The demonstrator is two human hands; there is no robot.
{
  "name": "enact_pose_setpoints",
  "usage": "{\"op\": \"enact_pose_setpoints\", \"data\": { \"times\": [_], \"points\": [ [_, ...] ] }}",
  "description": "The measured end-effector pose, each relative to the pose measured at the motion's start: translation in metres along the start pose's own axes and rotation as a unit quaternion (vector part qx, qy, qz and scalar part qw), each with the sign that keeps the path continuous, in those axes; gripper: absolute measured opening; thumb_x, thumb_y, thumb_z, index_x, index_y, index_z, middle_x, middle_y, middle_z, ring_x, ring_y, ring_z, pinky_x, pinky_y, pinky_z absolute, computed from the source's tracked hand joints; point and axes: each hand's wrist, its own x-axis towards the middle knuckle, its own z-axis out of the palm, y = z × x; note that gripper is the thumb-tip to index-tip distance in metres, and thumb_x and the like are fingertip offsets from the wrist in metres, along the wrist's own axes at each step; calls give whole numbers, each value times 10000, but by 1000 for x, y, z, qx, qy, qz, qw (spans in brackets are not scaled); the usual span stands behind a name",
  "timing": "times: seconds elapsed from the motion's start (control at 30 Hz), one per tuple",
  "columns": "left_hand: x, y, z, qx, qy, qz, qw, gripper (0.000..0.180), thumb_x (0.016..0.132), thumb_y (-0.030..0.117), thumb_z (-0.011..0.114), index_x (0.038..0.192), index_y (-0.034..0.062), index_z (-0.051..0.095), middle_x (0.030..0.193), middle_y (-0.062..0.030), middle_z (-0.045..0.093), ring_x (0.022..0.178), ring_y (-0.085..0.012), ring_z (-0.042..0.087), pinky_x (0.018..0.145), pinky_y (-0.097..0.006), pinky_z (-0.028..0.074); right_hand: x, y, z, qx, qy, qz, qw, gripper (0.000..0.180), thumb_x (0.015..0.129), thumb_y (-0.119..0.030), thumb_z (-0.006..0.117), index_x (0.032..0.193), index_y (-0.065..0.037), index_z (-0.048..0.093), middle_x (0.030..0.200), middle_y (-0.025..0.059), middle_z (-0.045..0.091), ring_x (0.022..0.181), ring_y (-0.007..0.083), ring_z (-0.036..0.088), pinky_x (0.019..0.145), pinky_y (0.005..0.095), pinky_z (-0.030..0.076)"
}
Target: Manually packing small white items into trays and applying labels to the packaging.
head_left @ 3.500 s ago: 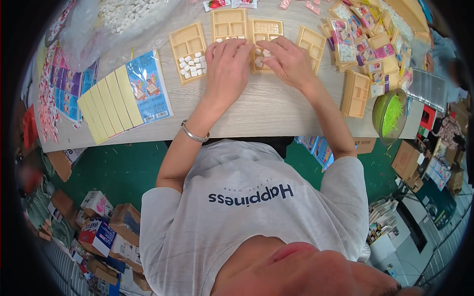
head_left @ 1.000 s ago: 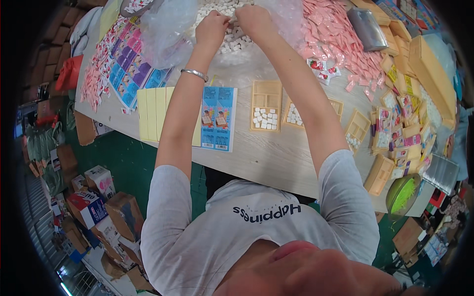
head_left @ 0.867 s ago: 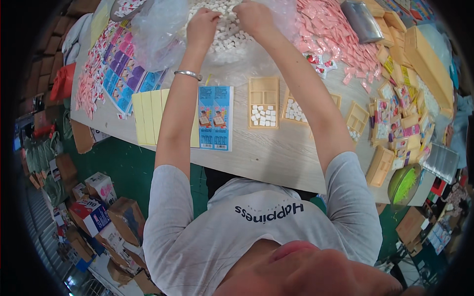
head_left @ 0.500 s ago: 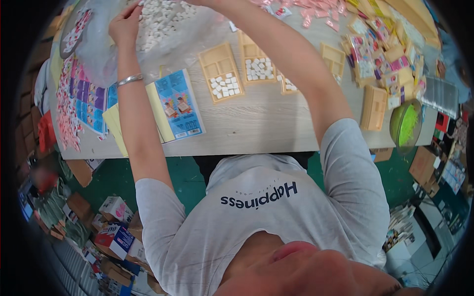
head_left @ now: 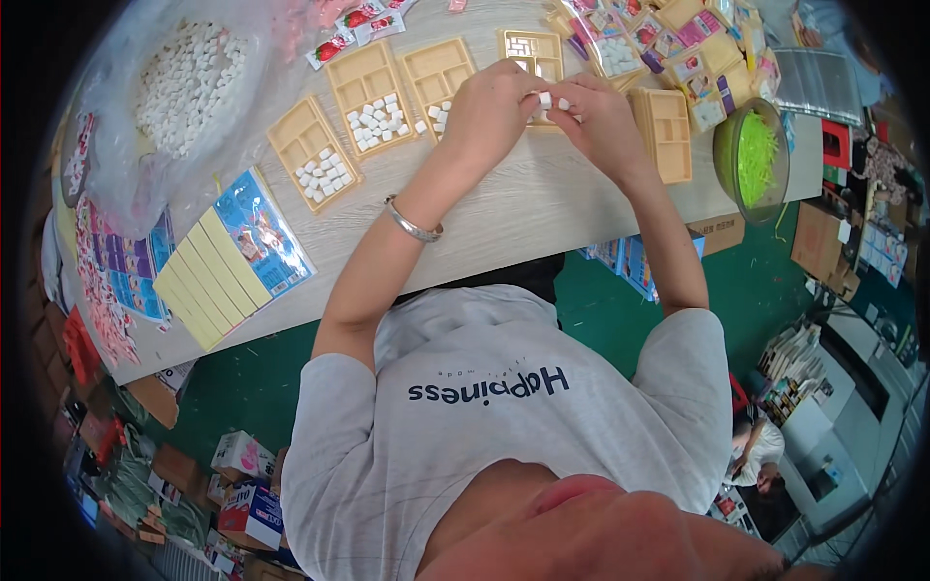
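A pale wooden table (head_left: 542, 208) carries yellow trays (head_left: 315, 153), a green bowl (head_left: 754, 155), and seemingly card sheets (head_left: 232, 257).

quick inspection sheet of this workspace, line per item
surface: pale wooden table, crowded along its far side
job's things: small white blocks pinched between both hands over a tan divided tray; three more trays to the left hold white blocks
clutter: clear bag of white blocks, yellow strips on a blue card, green bowl, coloured packets
grippers: left hand and right hand meet, fingertips closed on the blocks
cables: nothing seen
surroundings: green floor, cardboard boxes below the table
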Motion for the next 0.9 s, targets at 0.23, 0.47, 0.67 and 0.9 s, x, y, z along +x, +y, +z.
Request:
{"op": "enact_pose_setpoints", "data": {
  "times": [0.23,0.47,0.67,0.9],
  "points": [
    [-9,-7,6,-71,59,-16,996,265,822,74,760,1086,56,743,988,-125,677,852,-310,679,774,-385,561,-15,8,-1,67,71,13,995,301,836,13,730,1126,-64,717,1007,98,684,868,263,697,738,342,583],
    [-23,-5,4,134,56,116,983,288,781,246,837,993,66,765,884,-66,673,787,-234,672,675,-362,555,-18,10,14,25,138,-31,990,286,848,-4,737,1124,-80,728,1051,102,696,841,251,704,745,328,585],
    [-60,8,12,259,-31,56,964,158,789,205,798,890,93,750,804,-48,670,771,-253,665,668,-382,540,-20,16,17,-3,128,-45,991,202,840,-30,745,1032,-91,762,1007,65,721,832,254,698,755,332,578],
    [-82,4,2,208,71,90,971,79,748,113,763,800,91,708,768,-56,641,743,-239,666,632,-378,525,-15,8,16,-62,128,-82,986,176,801,-23,740,954,-100,779,949,38,752,836,233,672,774,328,552]
  ]
}}
